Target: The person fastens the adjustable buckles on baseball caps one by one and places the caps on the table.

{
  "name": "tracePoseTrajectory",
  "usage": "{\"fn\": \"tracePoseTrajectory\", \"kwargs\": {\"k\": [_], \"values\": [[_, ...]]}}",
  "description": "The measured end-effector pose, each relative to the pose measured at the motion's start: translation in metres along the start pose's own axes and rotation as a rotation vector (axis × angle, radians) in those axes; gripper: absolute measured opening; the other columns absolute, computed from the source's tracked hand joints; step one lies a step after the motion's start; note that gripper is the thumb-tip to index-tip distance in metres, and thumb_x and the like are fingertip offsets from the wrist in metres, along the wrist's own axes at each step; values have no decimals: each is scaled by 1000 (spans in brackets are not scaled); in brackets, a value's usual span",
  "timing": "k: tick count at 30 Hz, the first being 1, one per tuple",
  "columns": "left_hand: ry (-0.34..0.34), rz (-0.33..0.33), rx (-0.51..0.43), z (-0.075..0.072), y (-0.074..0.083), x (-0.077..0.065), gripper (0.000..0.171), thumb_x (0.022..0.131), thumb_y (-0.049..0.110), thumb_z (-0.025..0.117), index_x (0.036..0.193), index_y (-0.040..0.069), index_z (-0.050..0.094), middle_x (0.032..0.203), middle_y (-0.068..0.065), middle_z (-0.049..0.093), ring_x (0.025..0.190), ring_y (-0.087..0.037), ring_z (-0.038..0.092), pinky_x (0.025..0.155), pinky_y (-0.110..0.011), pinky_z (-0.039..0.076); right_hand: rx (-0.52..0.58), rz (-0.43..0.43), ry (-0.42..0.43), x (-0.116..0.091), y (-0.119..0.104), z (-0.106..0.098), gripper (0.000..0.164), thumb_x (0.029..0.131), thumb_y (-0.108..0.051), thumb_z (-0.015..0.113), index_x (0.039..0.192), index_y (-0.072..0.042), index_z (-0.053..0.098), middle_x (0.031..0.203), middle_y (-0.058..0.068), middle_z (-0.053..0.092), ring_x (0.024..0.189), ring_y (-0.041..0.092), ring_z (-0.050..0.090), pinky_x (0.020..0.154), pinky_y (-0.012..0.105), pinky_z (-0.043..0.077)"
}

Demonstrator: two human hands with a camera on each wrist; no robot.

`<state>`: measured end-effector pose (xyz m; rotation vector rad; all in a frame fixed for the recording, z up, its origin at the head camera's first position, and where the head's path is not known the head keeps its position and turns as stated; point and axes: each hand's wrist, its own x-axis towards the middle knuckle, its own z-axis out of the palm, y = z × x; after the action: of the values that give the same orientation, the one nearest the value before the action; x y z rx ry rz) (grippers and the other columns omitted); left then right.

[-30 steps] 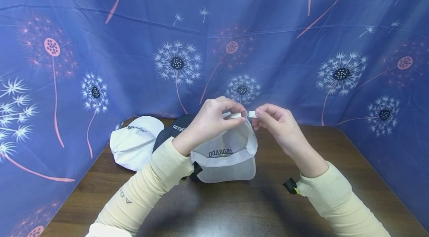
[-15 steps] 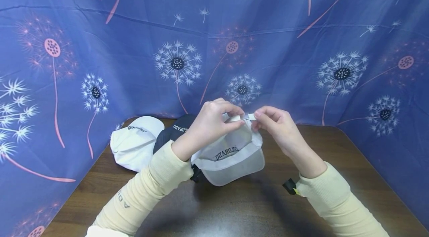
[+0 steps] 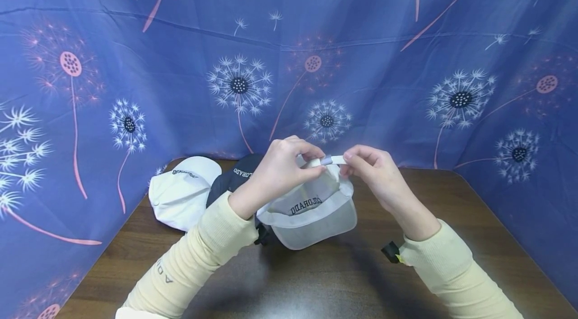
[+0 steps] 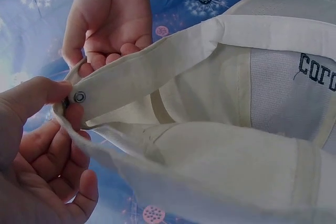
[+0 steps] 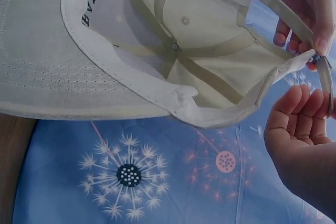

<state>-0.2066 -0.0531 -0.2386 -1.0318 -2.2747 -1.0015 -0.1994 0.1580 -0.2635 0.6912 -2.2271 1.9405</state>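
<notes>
A white baseball cap (image 3: pixel 311 226) hangs upside down between both hands, its inside facing me and its brim low toward the table. My left hand (image 3: pixel 286 163) pinches the back band beside the metal buckle (image 3: pixel 326 159), thumb and forefinger on it. My right hand (image 3: pixel 375 171) pinches the free end of the strap (image 3: pixel 337 159), which runs straight out from the buckle. A metal snap (image 4: pixel 80 97) shows on the band near the left thumb in the left wrist view. In the right wrist view the strap loops down from the buckle to the right fingers (image 5: pixel 307 111).
On the wooden table (image 3: pixel 384 279), a second white cap (image 3: pixel 182 196) lies at the back left. Next to it is a dark cap (image 3: pixel 232 176), partly hidden behind the left hand and the held cap. A blue dandelion-print cloth (image 3: pixel 384 58) hangs behind.
The held cap's brim has swung to the right. More of the strap and buckle shows between the hands, and both hands have dipped slightly. The other caps have stayed put.
</notes>
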Motion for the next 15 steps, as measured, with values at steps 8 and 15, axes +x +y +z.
{"fn": "tracePoseTrajectory", "kwargs": {"k": [8,15], "values": [[-8,-24,-9,1,-4,-2,16,71,18,71,86,13,71,75,9,64,71,-4,52,64,-19,43,4,9,34,-1,2,-3,16,89,-16,53,83,-3,59,73,4,59,70,15,57,72,27,51],[-4,-26,2,1,-7,-3,16,71,18,71,86,14,71,74,9,63,71,-9,55,61,-18,42,66,36,75,-2,4,-4,12,88,-13,54,84,-3,60,73,5,59,68,15,57,70,27,51]]}}
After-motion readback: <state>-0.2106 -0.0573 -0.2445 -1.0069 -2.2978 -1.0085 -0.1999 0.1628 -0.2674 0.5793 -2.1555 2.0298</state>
